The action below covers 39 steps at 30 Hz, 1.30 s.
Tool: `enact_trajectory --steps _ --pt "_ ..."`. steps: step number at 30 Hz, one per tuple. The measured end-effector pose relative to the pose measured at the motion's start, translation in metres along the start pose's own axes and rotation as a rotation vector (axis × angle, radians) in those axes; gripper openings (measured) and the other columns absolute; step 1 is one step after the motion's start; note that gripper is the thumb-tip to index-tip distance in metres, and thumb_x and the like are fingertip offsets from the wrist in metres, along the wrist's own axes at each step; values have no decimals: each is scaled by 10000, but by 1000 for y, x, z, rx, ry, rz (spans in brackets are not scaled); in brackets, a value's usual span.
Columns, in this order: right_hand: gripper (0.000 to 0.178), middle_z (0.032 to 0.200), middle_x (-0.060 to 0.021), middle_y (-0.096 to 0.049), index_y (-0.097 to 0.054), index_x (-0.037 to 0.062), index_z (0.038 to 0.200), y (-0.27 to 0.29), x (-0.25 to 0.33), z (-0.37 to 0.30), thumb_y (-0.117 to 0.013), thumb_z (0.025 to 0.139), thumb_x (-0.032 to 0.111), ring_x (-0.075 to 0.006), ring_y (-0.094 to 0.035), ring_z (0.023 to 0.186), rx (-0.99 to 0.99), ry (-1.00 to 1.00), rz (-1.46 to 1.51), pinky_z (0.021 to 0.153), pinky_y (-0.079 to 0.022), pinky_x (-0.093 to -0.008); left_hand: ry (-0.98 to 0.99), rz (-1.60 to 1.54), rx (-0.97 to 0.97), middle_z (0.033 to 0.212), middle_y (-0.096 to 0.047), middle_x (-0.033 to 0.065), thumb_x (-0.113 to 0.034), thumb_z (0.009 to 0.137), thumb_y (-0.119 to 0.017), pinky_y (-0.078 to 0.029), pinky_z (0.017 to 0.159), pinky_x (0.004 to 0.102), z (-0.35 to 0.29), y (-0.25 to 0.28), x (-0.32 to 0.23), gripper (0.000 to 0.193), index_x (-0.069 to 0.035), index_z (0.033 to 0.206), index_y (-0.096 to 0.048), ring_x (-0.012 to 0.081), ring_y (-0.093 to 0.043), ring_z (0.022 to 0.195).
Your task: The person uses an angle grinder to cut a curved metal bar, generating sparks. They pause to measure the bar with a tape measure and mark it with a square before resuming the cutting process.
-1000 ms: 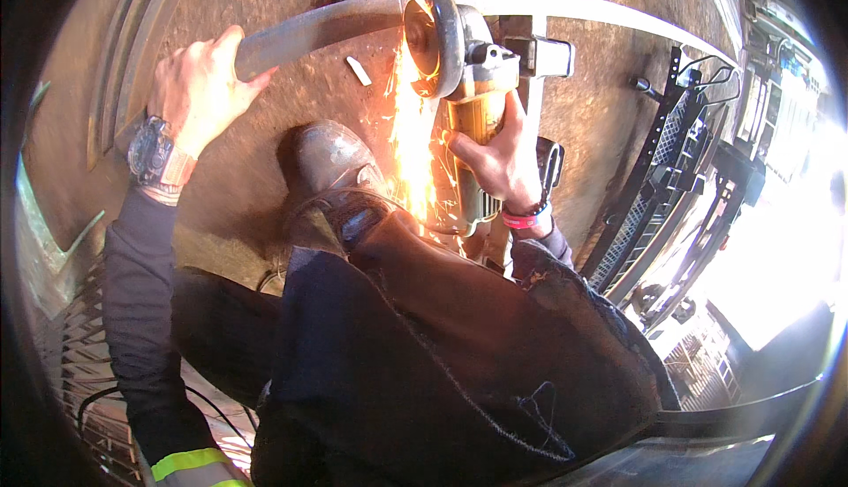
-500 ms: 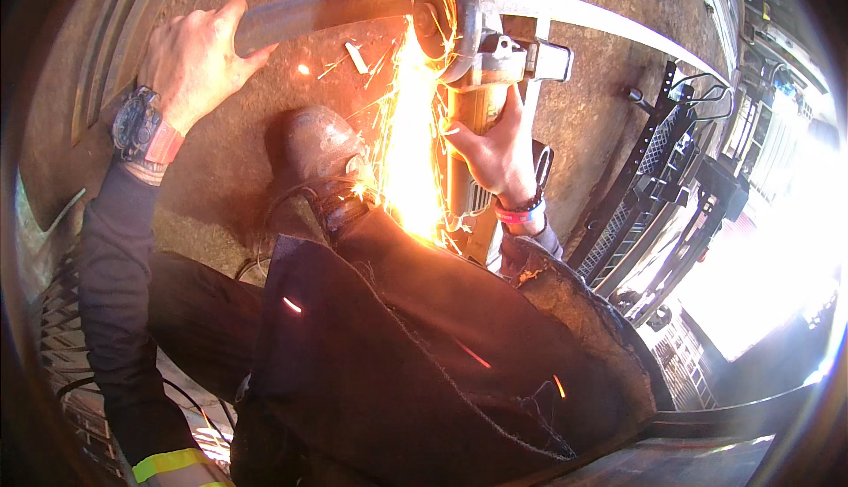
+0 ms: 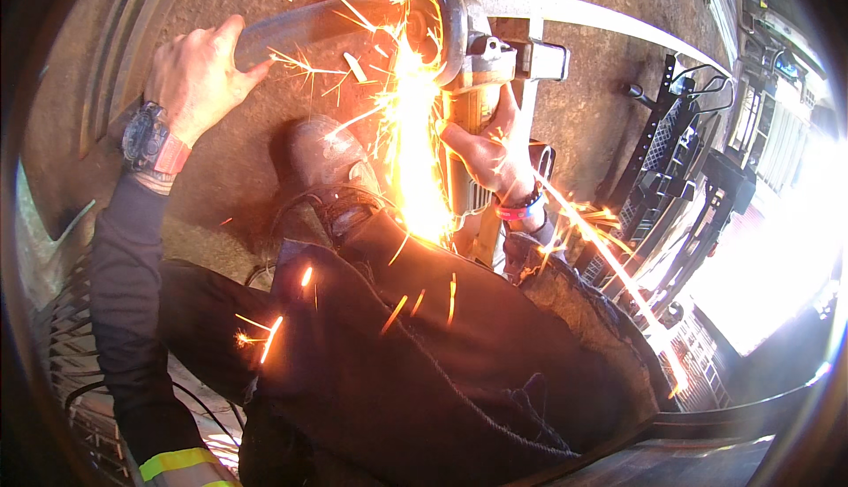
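Metal bar (image 3: 322, 20): we see it stretched left to right above our boot (image 3: 325, 158), bowed by the lens, its near-left end at our left hand (image 3: 199, 73).
Grinder (image 3: 481, 72): its body lies roughly square to the bar, pointing away from us; the guard (image 3: 454, 27) and disc sit at the bar, right of the left fingers and just beyond the right ones.
Left hand: we have thumb and fingers closed about the bar's end, palm down; the forearm comes up from the lower left, well apart from the disc.
Right hand (image 3: 491, 155): nearer to the disc, we have it wrapped on the grinder's body, thumb on the left side, wrist below; the far fingers are hidden.
Sparks (image 3: 415, 155): we see them stream from the disc toward us, beside the boot, with strays over the apron (image 3: 495, 337).
Chalk-like stick (image 3: 355, 67): on the floor (image 3: 238, 120), between left hand and disc.
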State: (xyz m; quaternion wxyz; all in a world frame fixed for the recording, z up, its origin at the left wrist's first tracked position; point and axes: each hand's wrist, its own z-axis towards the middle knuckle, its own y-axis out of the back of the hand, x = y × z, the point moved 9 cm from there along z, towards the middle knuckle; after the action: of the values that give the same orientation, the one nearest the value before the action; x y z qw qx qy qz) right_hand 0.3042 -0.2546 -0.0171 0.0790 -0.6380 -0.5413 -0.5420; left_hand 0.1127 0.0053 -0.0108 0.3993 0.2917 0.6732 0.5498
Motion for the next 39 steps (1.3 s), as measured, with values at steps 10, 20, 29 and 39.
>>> enact_trajectory --steps 10,20,29,39 --pt "646 983 -194 -717 -497 -5 1250 2 10 -1 -765 693 181 -285 -722 892 -17 31 -76 803 -560 -376 5 -50 18 758 -694 169 -437 770 -800 -532 588 478 -2 -5 4 460 -56 966 -633 381 -689 721" --pt "647 981 -209 -713 -492 -12 1247 3 12 -2 -762 691 180 -305 -721 899 -17 4 -111 797 -559 -388 3 -56 8 741 -687 167 -432 766 -799 -523 592 486 -2 -5 4 445 -71 960 -626 387 -683 719" --pt "666 988 -209 -712 -479 -13 1263 4 13 -2 -763 690 174 -297 -720 900 -26 -8 -105 792 -559 -390 10 -26 76 757 -708 177 -353 775 -797 -579 640 462 1 -1 -1 386 -53 945 -624 358 -720 735" --pt "689 999 -200 -715 -472 -9 1296 4 17 -2 -763 697 166 -280 -720 908 -40 9 -154 793 -561 -386 32 -35 93 759 -705 188 -353 777 -795 -578 633 467 1 -1 1 382 -54 939 -622 366 -719 736"
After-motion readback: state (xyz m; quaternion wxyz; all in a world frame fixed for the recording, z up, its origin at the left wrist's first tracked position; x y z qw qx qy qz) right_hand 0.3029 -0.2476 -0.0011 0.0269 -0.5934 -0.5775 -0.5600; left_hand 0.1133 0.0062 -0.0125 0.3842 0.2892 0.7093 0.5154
